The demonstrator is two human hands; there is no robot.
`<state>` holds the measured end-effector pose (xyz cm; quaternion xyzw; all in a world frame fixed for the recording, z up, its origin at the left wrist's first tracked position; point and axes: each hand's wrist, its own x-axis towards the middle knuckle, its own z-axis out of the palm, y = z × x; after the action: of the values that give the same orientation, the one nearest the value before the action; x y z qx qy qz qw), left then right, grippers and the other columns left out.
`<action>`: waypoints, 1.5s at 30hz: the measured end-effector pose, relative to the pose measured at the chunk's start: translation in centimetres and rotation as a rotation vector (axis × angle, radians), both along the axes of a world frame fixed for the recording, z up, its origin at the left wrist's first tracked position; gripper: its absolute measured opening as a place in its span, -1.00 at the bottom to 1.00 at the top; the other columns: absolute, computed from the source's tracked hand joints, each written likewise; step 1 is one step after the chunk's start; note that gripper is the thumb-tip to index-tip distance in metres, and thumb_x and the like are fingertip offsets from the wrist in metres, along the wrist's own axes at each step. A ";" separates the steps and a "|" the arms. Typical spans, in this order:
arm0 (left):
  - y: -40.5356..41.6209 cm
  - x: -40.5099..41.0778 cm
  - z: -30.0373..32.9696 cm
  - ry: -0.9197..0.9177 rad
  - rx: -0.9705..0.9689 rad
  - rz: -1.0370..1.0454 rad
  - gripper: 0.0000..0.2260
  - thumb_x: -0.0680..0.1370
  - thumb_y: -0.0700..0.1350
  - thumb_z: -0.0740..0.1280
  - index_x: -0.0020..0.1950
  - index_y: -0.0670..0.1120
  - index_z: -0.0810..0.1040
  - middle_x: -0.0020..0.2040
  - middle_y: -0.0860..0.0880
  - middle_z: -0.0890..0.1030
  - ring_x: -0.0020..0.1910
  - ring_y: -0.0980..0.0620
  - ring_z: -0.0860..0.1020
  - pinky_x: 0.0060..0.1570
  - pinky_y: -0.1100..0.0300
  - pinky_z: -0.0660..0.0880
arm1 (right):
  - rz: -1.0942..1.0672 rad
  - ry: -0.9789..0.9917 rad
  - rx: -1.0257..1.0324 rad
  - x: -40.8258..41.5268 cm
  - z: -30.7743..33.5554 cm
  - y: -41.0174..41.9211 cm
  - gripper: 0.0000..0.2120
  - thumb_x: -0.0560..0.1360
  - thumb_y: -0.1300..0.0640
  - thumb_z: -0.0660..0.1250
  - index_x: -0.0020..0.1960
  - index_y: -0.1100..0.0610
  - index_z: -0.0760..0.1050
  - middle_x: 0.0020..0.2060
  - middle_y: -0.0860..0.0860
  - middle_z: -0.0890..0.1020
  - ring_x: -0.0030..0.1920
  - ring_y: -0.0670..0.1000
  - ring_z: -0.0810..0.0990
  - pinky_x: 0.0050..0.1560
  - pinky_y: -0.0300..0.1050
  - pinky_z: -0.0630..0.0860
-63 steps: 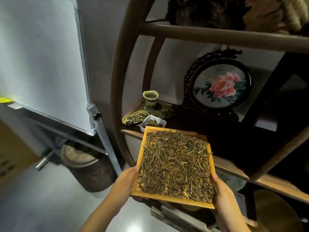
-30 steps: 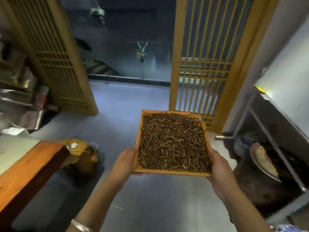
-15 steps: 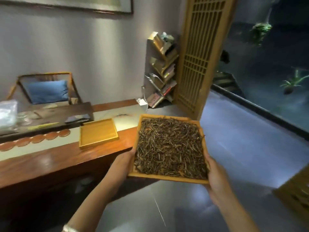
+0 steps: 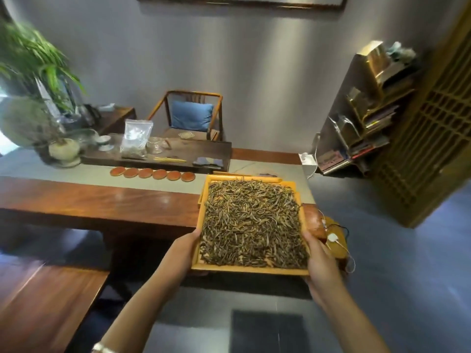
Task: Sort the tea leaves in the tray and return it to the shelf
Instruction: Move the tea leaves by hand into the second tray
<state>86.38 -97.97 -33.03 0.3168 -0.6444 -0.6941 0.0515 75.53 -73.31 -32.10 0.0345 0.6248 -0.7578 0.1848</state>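
Observation:
I carry a square yellow wooden tray (image 4: 249, 270) covered with dark, thin tea leaves (image 4: 252, 225), level in front of me. My left hand (image 4: 182, 253) grips its left edge and my right hand (image 4: 321, 261) grips its right edge, thumbs on the rim. The tray's far end hangs over the right end of a long wooden table (image 4: 96, 202). A second yellow tray (image 4: 267, 179) lies on the table, mostly hidden behind the one I hold. The display shelf is out of view.
On the table stand a dark tea board (image 4: 158, 154) with a plastic bag, cups and tongs, a row of round coasters (image 4: 153, 173) and a potted plant (image 4: 30, 80). A chair with a blue cushion (image 4: 191, 118), a bench (image 4: 46, 301) and a bookshelf (image 4: 367, 110) surround it.
I have turned away from the display shelf, past the doorway, and now face the table. The tray stays in both hands and has come over the table's right end.

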 end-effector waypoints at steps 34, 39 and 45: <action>-27.5 -23.7 -13.4 -0.126 -0.303 -0.075 -0.59 0.68 -0.05 0.06 -0.30 -0.02 0.50 -0.38 0.20 0.63 -0.39 0.25 0.51 -0.37 0.46 0.37 | 0.004 0.200 0.737 -25.7 -11.8 -26.8 -0.80 0.57 -0.08 0.19 0.06 0.01 0.48 -0.03 -0.10 0.56 -0.01 -0.07 0.56 -0.18 -0.40 0.35; -27.9 -23.7 -14.8 -0.225 -0.164 -0.095 -0.60 0.67 -0.02 0.08 -0.16 -0.06 0.65 -0.20 0.06 0.73 -0.19 0.15 0.66 -0.13 0.22 0.50 | 0.246 0.673 0.965 -28.2 -11.9 -28.7 -0.61 0.54 -0.07 0.26 0.32 0.02 0.38 0.26 0.01 0.39 0.26 -0.08 0.36 0.24 -0.20 0.29; -27.9 -24.0 -15.6 -0.237 -0.185 -0.074 -0.65 0.67 -0.07 0.08 -0.10 -0.01 0.64 -0.15 0.27 0.70 -0.14 0.38 0.60 -0.16 0.52 0.42 | 0.530 0.741 1.140 -29.5 -13.8 -31.6 -0.62 0.56 0.02 0.28 0.35 0.08 0.44 0.37 0.18 0.37 0.34 0.17 0.38 0.29 0.05 0.38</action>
<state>62.34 -125.82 -48.65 0.3665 -0.7183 -0.5909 -0.0216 46.06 -104.88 -45.87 -0.2859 0.9313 -0.2064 0.0918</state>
